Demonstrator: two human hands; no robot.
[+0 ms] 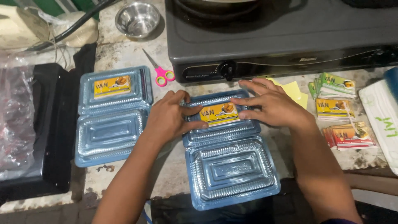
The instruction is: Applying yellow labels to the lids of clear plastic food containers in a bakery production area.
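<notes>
Two open clear plastic clamshell containers are seen on the worktop (124,56), each with one yellow label on its upper half. At the far left of the frame a black box (54,124) with crinkled clear plastic wrap (14,116) on it is seen. Just right of it lies the first clamshell container (112,132), untouched, its yellow label (112,86) already in place. One steel bowl (137,18) is seen at the upper left, and one pair of pink-handled scissors (159,70) lies between the first container and the black stove (269,37).

In the centre, the second clamshell container (232,172) lies open. Its yellow label (219,113) sits on the upper half, directly between both hands. The left hand (170,118) is pressed on the label's left edge, fingers narrow, thumb and forefinger touching it. The right hand (271,103) is laid flat, fingers spread wide, fingertips touching the label's right edge. Nothing is gripped by either hand; the label is only pressed down.

Behind the right hand yellow paper slips (296,91) are partly hidden. At the right, three stacks of labels (338,110) are counted, well apart from the hands, and a white cloth (383,120) lies at the frame's right edge.
</notes>
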